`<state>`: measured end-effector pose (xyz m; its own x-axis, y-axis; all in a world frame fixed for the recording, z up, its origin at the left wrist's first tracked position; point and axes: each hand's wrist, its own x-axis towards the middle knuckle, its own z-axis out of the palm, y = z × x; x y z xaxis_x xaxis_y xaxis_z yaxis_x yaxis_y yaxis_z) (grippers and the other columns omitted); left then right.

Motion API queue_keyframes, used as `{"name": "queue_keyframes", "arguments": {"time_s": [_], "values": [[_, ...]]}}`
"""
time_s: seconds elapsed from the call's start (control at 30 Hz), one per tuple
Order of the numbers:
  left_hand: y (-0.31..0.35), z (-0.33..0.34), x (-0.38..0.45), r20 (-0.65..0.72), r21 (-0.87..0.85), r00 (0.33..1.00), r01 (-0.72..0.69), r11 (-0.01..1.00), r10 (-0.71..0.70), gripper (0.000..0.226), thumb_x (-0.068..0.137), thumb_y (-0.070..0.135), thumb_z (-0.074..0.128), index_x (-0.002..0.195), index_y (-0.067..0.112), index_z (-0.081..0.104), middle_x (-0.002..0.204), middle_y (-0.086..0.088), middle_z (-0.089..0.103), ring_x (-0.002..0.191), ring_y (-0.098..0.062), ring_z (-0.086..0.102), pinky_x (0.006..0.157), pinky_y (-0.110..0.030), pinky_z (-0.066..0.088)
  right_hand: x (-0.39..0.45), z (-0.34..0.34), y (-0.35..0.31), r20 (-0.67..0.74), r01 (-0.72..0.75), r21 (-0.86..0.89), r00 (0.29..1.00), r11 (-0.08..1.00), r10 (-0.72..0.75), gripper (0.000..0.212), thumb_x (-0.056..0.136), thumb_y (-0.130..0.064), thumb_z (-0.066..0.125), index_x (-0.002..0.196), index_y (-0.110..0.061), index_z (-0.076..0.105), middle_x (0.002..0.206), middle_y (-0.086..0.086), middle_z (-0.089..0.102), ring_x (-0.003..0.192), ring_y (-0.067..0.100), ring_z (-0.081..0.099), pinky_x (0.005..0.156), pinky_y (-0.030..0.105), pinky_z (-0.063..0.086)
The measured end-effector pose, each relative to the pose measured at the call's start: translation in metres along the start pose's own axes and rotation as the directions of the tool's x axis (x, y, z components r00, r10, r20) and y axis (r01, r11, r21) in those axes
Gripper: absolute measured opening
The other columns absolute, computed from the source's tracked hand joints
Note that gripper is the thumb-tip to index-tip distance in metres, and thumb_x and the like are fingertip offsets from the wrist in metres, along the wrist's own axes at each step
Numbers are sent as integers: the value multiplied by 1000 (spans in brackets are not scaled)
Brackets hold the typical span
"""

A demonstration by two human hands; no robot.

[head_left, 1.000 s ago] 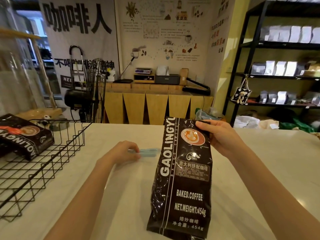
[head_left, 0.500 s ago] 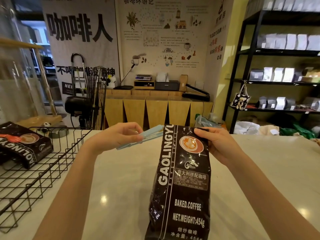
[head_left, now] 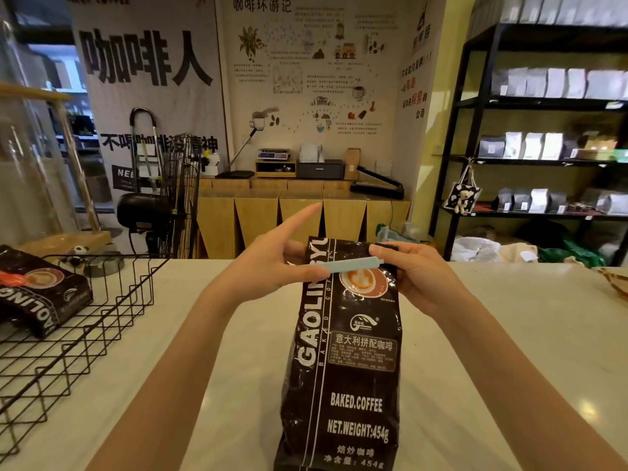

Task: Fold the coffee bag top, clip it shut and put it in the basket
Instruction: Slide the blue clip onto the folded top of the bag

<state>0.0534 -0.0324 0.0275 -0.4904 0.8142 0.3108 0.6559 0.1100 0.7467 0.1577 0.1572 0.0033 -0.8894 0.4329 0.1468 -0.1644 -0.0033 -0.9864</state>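
Centrally, a black coffee bag [head_left: 343, 355] stands upright on the pale counter [head_left: 509, 334], its base near the counter's near edge and its folded top level with the far edge. The left hand [head_left: 272, 263] pinches one end of a light blue clip [head_left: 353, 265] between thumb and fingers, with the index finger stretched up and away; the clip lies horizontally across the bag's front just below the fold. The right hand [head_left: 411, 270] is closed on the bag's upper right corner, its thumb at the clip's far end. Whether the clip already grips the fold cannot be told. To the left, well apart from the bag, a black wire basket [head_left: 85, 334] sits on the counter with its top open; a second coffee bag [head_left: 37, 294] lies tilted in its far left part. Bare counter lies between bag and basket, and more of it extends to the right of the right forearm.
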Motion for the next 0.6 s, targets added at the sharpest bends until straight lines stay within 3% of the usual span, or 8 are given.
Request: {"name": "queue_keyframes", "arguments": {"time_s": [0.2, 0.4, 0.5, 0.6], "values": [[2, 6, 4, -127, -117, 992, -27, 993, 12, 86, 59, 27, 76, 132, 38, 33, 107, -3, 67, 91, -19, 69, 70, -36, 59, -4, 5, -6, 21, 31, 26, 999, 999, -31, 7, 79, -14, 63, 78, -10, 69, 60, 0, 71, 56, 12, 67, 54, 20, 53], [9, 17, 8, -253, -128, 966, -85, 988, 50, 85, 48, 43, 74, 127, 33, 41, 109, 9, 66, 98, -14, 64, 82, -39, 55, -7, 8, -8, 41, 62, 32, 997, 998, -63, 7, 75, -17, 63, 78, -14, 68, 60, -3, 72, 58, 9, 68, 57, 20, 55], [11, 25, 11, -286, -135, 957, -84, 987, 42, 79, 50, 38, 77, 121, 34, 43, 101, 12, 64, 100, -8, 60, 86, -35, 50, -8, 10, -9, 72, 81, 10, 994, 997, -82, 17, 66, -27, 65, 77, -14, 69, 60, -4, 72, 58, 8, 67, 55, 18, 55], [8, 27, 14, -288, -240, 956, -14, 971, -57, 72, 51, 29, 81, 114, 36, 47, 102, 7, 61, 92, -11, 62, 77, -33, 54, -9, 10, -9, 95, 91, 5, 991, 996, -91, 12, 69, -27, 63, 74, -18, 69, 60, -6, 71, 59, 8, 67, 55, 18, 54]]}}
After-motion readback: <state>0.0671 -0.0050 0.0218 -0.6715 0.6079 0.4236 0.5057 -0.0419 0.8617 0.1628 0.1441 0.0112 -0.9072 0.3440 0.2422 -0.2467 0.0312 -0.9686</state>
